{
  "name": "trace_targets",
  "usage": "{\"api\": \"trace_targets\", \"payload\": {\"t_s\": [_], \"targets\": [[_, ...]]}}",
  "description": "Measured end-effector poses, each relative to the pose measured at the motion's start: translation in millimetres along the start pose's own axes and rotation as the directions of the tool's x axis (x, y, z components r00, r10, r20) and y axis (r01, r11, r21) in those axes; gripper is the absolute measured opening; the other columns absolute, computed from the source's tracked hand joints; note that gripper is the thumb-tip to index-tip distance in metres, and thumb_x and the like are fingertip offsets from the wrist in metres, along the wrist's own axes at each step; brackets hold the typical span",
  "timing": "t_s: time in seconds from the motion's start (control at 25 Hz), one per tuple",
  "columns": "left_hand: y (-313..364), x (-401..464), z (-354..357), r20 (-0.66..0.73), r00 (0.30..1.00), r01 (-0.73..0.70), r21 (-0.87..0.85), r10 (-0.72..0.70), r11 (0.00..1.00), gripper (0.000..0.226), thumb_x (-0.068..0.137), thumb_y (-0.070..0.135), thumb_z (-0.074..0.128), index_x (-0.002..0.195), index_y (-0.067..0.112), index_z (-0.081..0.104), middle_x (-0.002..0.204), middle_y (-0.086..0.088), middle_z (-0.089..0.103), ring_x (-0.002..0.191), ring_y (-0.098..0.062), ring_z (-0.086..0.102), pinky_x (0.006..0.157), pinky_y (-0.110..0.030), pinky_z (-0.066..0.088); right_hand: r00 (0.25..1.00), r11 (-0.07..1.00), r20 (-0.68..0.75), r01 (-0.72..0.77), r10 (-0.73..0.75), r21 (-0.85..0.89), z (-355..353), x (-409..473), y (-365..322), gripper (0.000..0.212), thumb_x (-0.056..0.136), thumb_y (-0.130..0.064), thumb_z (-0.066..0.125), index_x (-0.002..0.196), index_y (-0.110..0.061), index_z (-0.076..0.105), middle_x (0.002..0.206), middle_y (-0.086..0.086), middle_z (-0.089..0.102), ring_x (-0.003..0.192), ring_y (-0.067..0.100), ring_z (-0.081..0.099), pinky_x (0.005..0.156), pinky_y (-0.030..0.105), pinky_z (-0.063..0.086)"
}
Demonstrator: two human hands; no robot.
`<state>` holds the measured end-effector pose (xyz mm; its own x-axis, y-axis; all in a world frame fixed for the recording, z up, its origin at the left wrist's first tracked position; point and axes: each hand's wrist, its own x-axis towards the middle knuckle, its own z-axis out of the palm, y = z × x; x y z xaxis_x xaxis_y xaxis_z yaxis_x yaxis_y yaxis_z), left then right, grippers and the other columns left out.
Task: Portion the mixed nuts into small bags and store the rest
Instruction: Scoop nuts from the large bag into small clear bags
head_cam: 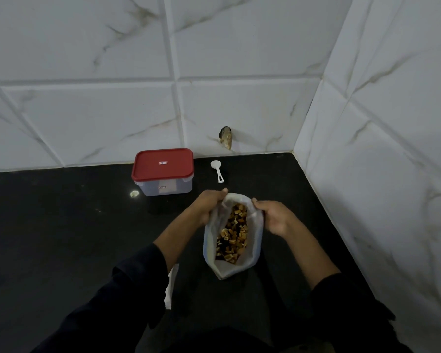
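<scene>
A clear plastic bag (255,225) of mixed nuts (233,233) stands open on the black counter (61,225). My left hand (209,207) grips the bag's far left rim and my right hand (273,216) grips its right rim, holding the mouth wide. Behind the bag sits a clear storage box with a red lid (163,164), shut. A small white scoop (217,169) lies to the right of the box. Flat white small bags (171,284) lie partly under my left sleeve.
White marble tiled walls meet in a corner at the back right. A damaged hole (225,137) shows in the back wall just above the counter. A small pale spot (134,193) lies on the counter left of the box.
</scene>
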<state>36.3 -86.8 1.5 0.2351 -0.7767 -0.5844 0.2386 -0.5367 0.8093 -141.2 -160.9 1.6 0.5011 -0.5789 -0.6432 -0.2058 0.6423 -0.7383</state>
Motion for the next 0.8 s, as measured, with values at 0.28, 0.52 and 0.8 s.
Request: {"api": "trace_targets", "payload": {"t_s": [0.28,0.52,0.8], "targets": [[-12,-5,-2,-0.127,0.985,-0.056,0.396,0.115,0.916,0.028,0.096,0.029,0.052,0.110,0.007,0.063,0.103,-0.012,0.064,0.096,-0.024,0.064,0.084,-0.036,0.053,0.982,0.921,0.086,-0.189,0.170,0.341,7,-4,4,0.029,0.100,-0.018,0.042,0.104,-0.002,0.065,0.089,0.021,0.071,0.096,0.031,0.059,0.086,0.047,0.044],[-19,-9,-7,-0.039,0.987,0.148,-0.119,-0.154,0.982,0.030,0.091,0.009,0.056,0.120,0.003,0.056,0.115,-0.016,0.059,0.099,-0.027,0.060,0.070,-0.038,0.052,0.985,0.994,-0.139,-0.110,0.105,-0.027,17,4,0,0.030,0.097,-0.029,0.051,0.114,-0.007,0.063,0.108,0.013,0.066,0.100,0.024,0.062,0.087,0.040,0.050],[-28,-12,-14,0.001,0.979,0.186,-0.400,-0.202,0.897,0.036,0.089,0.003,0.056,0.125,0.003,0.056,0.121,-0.019,0.059,0.107,-0.032,0.060,0.072,-0.044,0.053,0.946,0.740,-0.181,0.081,-0.268,-0.668,7,-10,31,0.036,0.090,-0.036,0.061,0.096,-0.001,0.068,0.083,0.011,0.062,0.074,0.018,0.058,0.070,0.030,0.048]]}}
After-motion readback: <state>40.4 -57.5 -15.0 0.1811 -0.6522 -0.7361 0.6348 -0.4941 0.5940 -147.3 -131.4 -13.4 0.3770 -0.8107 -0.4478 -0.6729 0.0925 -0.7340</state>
